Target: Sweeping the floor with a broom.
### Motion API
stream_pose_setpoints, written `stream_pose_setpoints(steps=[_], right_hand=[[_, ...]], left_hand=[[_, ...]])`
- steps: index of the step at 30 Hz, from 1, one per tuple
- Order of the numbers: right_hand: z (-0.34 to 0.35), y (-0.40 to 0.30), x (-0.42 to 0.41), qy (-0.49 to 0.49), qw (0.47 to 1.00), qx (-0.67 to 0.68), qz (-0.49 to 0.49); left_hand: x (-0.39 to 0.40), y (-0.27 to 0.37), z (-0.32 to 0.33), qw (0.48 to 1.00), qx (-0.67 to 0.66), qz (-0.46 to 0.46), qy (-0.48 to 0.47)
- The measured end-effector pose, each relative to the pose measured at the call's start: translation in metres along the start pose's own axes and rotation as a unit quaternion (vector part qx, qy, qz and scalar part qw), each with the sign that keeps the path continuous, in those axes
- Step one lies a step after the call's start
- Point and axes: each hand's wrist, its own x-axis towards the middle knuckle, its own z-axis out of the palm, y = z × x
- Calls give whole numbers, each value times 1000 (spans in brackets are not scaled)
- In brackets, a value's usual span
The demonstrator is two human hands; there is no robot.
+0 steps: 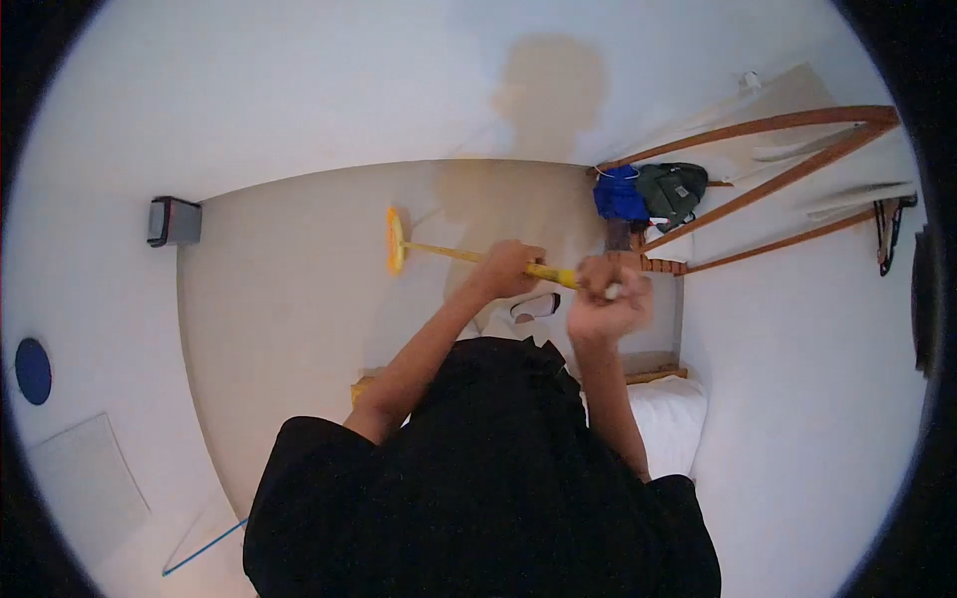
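Observation:
A broom with a yellow handle [447, 253] slants across the view in front of me. Its yellow and orange head [395, 241] is at the floor, ahead and to my left. My left hand [511, 269] is wrapped around the middle of the handle. Near the top end, my right hand [609, 297] grips the same handle and looks slightly blurred. The pale tip of the handle shows between the right fingers. Below my hands, a white shoe [535, 307] is partly visible on the floor.
A wooden rack [748, 134] stands at the right, with a blue bag [619, 196] and a dark green backpack [671, 193] at its base. A grey box-shaped object [175, 222] is in the far left corner. White bedding [668, 418] lies behind my right arm. White walls [336, 90] border the beige floor [284, 299].

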Motion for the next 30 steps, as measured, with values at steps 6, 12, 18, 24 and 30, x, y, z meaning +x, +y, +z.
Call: stream_pose_setpoints(steps=[6,12,18,24,30], right_hand=[[21,-111,-14,-2,997,-22,-74],[38,-125,-40,-176,937,-266,-143],[-15,-21,-35,-251,904,-345,-26],[16,-27,-34,-251,934,-215,134],[17,-41,-9,-243,958,-66,135]], left_hand=[[36,102,22,982,-79,170,-30],[52,128,27,960,-148,231,-62],[34,49,90,956,-231,163,73],[0,34,51,968,-243,18,55],[5,36,12,986,-165,35,-18]])
